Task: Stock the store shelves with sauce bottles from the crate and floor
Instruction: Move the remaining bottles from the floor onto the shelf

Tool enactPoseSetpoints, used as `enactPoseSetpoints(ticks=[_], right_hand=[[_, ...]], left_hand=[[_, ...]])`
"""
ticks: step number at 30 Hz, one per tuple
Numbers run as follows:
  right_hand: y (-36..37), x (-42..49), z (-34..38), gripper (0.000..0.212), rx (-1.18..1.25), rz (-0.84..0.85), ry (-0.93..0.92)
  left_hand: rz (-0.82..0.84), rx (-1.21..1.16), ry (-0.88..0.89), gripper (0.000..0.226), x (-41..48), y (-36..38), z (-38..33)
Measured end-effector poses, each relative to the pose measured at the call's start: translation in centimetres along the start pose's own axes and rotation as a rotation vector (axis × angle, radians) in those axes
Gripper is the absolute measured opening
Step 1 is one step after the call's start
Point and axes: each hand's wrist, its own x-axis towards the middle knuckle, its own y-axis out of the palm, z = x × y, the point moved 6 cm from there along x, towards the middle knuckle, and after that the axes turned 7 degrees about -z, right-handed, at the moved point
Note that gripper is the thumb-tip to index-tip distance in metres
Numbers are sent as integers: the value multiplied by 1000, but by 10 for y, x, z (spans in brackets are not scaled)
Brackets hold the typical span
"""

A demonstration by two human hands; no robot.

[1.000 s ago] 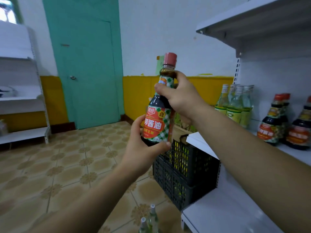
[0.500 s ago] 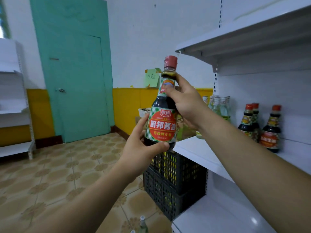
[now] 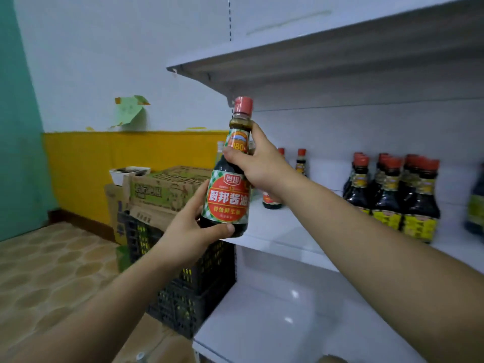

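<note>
- Head view: a sauce bottle [image 3: 226,197] is held nearly upright in the air at the left end of the middle shelf [image 3: 282,231], its base about level with that shelf's front edge.
- The left hand [image 3: 188,231] cups the base, with the thumb curled across the front; the right hand [image 3: 259,163] is wrapped round the neck, below the red cap [image 3: 243,104].
- The cap appears just under the left corner of the upper shelf [image 3: 288,64].
- The near-left part of the middle shelf is bare; dark bottles [image 3: 392,197] stand clustered to the right, and two smaller ones [image 3: 301,159] stand far back by the wall.
- The lower shelf [image 3: 288,323] is glossy white, with light spots on it.
- A black crate [image 3: 188,292] with lattice walls sits on the floor against the shelving's left end, cardboard boxes [image 3: 162,189] behind it.
- The bottle is dark glass with a red oval label on green-and-white check.
- The floor [image 3: 52,271] has tan patterned tiles, open on the left.
</note>
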Motion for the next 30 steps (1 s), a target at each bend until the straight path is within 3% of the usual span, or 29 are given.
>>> enactPoseSetpoints(ticks=[6, 15, 21, 30], right_hand=[[-67, -23, -17, 43, -106, -147, 99], [-158, -51, -37, 58, -317, -311, 210], [-212, -77, -42, 52, -382, -442, 256], [-238, -91, -54, 61, -449, -494, 313]], left_hand=[[168, -107, -82, 80, 11, 67, 15], [349, -174, -100, 81, 20, 167, 27], [473, -210, -74, 79, 17, 229, 27], [617, -230, -86, 78, 14, 263, 42]])
